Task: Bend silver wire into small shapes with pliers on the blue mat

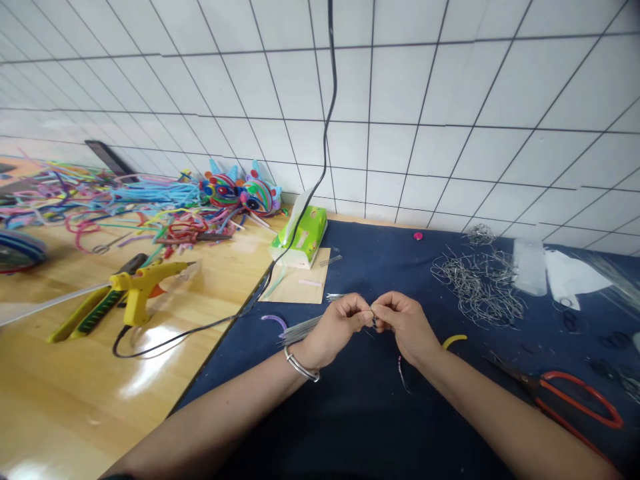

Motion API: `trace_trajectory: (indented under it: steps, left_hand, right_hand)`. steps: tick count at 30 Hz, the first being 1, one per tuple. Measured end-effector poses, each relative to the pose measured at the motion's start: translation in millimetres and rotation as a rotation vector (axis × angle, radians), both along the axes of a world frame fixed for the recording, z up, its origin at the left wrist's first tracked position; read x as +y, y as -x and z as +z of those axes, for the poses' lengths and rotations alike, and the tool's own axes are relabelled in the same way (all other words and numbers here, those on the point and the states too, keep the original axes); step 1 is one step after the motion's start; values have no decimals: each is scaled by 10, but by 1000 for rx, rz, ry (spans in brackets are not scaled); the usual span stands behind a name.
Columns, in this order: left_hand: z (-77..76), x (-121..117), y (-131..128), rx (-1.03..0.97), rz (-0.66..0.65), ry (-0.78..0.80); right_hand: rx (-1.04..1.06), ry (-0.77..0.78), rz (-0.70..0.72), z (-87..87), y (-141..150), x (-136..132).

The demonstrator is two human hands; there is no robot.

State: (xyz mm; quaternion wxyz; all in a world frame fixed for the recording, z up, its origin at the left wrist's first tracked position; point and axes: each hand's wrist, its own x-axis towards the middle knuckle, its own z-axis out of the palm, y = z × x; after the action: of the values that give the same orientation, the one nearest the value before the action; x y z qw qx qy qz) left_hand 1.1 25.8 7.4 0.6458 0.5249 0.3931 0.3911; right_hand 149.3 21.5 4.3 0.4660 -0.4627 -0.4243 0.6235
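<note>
The left hand (354,316) and right hand (396,316) pinch a tiny piece (374,321), delicate work apparently calling for steadiness.

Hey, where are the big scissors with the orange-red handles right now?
In the head view, the scissors lie at the lower right on the dark blue cloth, beside the right forearm and below the wire tangle.

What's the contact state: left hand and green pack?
Apart. The head view shows a strip of dark cloth between the left hand and the green pack.
</note>
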Motion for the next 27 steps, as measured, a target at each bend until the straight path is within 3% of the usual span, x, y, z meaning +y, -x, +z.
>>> trace_trajectory:
  steps: [12,27]
  left_hand:
    - [-19,78,73,-39,26,74]
    - [-39,26,27,-18,36,10]
  right_hand:
    - [-25,45,214,71,-156,121]
    - [-31,-19,114,-14,-54,47]
